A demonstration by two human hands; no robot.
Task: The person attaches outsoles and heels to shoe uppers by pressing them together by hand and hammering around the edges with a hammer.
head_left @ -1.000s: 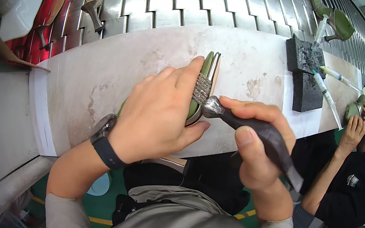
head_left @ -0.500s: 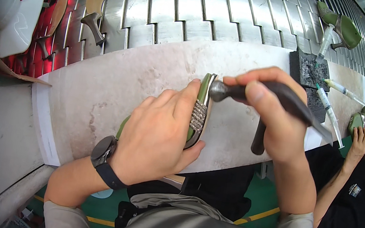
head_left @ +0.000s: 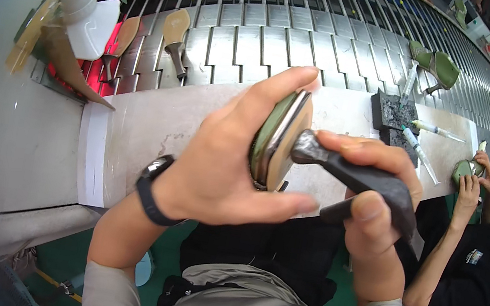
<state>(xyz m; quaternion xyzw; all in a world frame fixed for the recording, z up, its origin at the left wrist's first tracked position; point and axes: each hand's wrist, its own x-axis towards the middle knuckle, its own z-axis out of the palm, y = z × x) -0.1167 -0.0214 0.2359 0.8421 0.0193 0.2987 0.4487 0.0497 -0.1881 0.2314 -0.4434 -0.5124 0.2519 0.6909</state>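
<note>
In my left hand (head_left: 218,155) is a green shoe (head_left: 269,134), turned on its side so that its tan sole (head_left: 290,141) faces right. The fingers wrap round its upper from the left, with the thumb stretched out below it. My right hand (head_left: 382,190) is closed round a dark hammer (head_left: 377,183). The hammer's rounded metal end (head_left: 309,148) is at the sole's right side, touching it or very close. Much of the upper is hidden behind my left hand.
Beyond the pale work surface (head_left: 151,130) runs a slatted metal conveyor (head_left: 230,49) carrying loose soles with heels (head_left: 176,29) and a green shoe (head_left: 438,68). Syringes (head_left: 421,155) lie by dark blocks (head_left: 393,112). A white nozzle (head_left: 93,28) hangs at left; a co-worker's hands (head_left: 472,186) work at right.
The shoe has been raised and turned, so more of its sole shows. My left hand has shifted its hold, its thumb now stretched out. The hammer has tilted and moved lower along the sole.
</note>
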